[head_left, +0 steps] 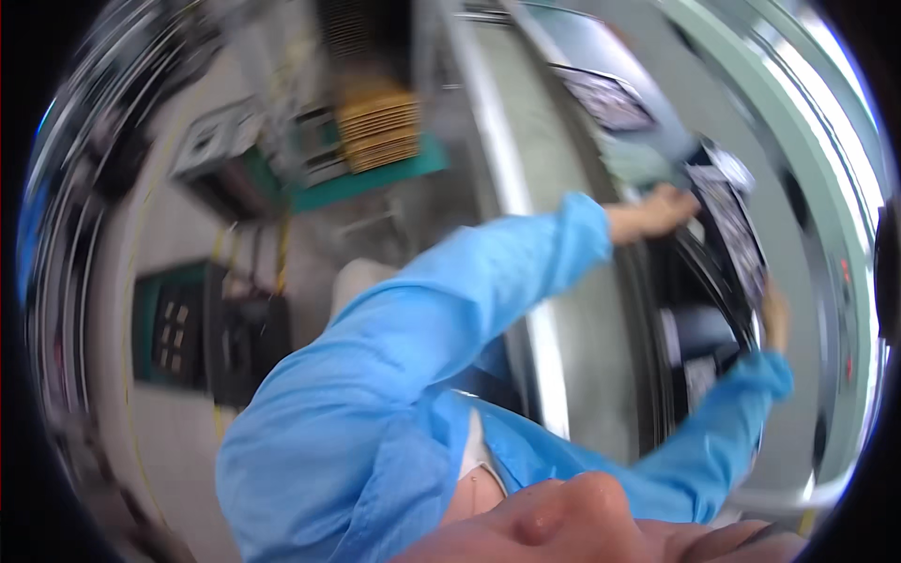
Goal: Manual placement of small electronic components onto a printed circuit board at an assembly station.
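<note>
Both my arms, in blue sleeves, reach to the right over a bench. A dark-edged tray [727, 220] with a pale, patterned content stands tilted between my hands; blur hides what is in it. At its far left edge, my left hand [664, 208] is closed with the fingertips against the dark rim. My right hand [775, 319] is at the tray's near right edge, its fingers smeared and partly hidden. Just below the tray lie more dark trays or frames [699, 333] with grey and pale parts in them.
Farther along the bench lies another patterned panel [608, 98] in a dark frame. A pale metal rail [549, 366] runs along the bench's left edge. On the floor side are a stack of yellowish-brown trays [380, 131] on a green surface, a grey-green box [230, 155] and dark crates [174, 328].
</note>
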{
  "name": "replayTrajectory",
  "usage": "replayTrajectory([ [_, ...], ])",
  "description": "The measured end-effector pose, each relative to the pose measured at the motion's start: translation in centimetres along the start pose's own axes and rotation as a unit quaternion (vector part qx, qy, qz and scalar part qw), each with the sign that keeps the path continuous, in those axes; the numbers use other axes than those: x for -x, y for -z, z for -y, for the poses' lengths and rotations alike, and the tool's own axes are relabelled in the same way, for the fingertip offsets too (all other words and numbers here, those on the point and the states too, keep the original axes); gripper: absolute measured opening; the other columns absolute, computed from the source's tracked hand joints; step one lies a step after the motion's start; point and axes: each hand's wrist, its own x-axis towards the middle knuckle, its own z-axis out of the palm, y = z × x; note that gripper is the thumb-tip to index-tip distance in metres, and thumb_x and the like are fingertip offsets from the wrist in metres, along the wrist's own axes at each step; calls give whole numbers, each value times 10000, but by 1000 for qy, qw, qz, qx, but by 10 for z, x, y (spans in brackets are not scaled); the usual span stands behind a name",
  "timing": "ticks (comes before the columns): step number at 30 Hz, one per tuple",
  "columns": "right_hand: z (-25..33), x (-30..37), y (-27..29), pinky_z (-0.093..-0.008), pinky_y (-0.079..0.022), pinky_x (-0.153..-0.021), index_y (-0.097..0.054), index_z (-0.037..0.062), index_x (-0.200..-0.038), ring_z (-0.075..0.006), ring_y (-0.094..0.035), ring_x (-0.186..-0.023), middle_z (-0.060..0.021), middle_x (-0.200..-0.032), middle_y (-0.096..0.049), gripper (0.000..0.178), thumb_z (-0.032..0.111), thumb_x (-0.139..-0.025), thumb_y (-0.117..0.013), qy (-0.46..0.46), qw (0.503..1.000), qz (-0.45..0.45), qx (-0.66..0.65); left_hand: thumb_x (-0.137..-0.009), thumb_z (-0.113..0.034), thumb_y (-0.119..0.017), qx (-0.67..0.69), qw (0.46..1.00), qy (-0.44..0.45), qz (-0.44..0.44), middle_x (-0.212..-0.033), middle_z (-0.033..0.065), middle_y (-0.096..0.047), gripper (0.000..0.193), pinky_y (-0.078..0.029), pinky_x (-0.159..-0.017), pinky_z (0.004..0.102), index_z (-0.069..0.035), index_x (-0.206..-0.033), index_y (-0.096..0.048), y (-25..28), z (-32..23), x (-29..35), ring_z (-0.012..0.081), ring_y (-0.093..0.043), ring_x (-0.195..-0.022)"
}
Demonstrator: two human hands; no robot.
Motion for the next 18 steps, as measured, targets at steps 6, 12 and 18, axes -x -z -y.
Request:
replayTrajectory([
  [6, 187, -72, 165, -431, -458, -991, -647, -6, -1168, -385, -573, -1157, -221, -1204, -622, 301, 190, -940, -642, 121, 962, -143, -200, -794, -236, -745, -395, 854, -207, -269, -1031, 68, -581, 288, -428, -936, 463, -121, -1033, -632, 132, -48, 265, 294, -549, -1018],
  [12, 503, -21, 273, -441, -464, -973, -668, -32, -1035, -392, -582, -1113, -223, -1147, -634, 286, 129, -817, -762, 485, 788, -48, -375, -662, -128, -709, -761, 414, 210, -454, -948, 91, -611, 270, -450, -846, 483, -85, -926, -675, 324, -52, 621, 328, -582, -978],
  [18, 784, 32, 301, -425, -487, -899, -706, 18, -991, -379, -614, -1011, -179, -1000, -680, 233, 169, -823, -758, 728, 533, 38, -430, -647, -214, -840, -584, 389, 632, -328, -1398, 162, -407, 931, -286, -1056, 694, -109, -1457, -395, 326, -80, 794, 378, -318, -1375],
])
